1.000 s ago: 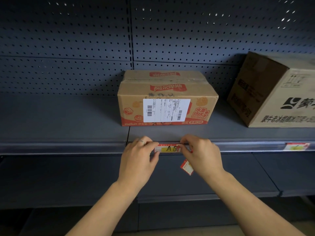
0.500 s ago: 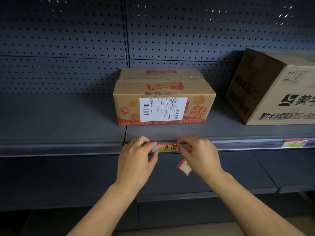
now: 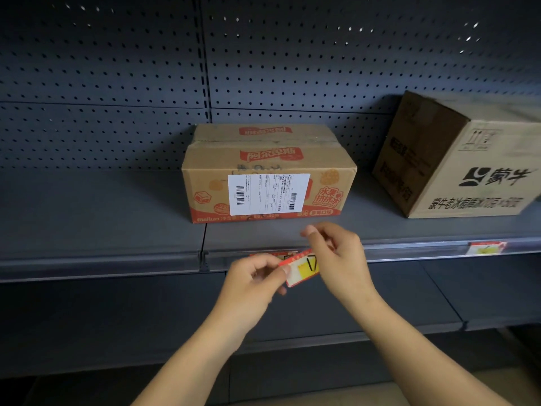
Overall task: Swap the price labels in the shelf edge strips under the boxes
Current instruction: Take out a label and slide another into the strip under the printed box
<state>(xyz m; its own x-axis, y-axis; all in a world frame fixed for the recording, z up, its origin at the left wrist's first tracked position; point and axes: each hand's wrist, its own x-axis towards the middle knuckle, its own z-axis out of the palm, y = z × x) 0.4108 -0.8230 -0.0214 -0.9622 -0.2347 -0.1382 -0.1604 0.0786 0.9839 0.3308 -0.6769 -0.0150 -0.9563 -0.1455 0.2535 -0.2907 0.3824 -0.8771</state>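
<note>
**Holding a price label clear of the strip, both hands in front of the shelf edge**

Pinching one end of a red-and-yellow price label [image 3: 300, 269], the left hand [image 3: 251, 284] holds it just in front of the shelf edge strip [image 3: 409, 248], thumb on the near face and fingers curled behind. The label is tilted, right end higher, and carries a black handwritten mark that is partly covered. The right hand [image 3: 341, 259] is at the label's right end with fingers curled; whether it grips the label or a second item cannot be determined, as its fingertips are blurred and turned away. Behind the held label, a sliver of red shows in the strip, too obscured to identify.

The small printed box [image 3: 268, 174] stands on the shelf [image 3: 96, 212] directly beyond the hands, with a white shipping sticker on its near face. The larger plain box [image 3: 465, 159] stands to the right, angled, and is cut by the frame edge. A second price label [image 3: 486, 248] sits in the strip below that box, far right. The perforated back panel [image 3: 117, 68] runs behind both boxes. A lower shelf [image 3: 439, 294] lies beneath the hands.
</note>
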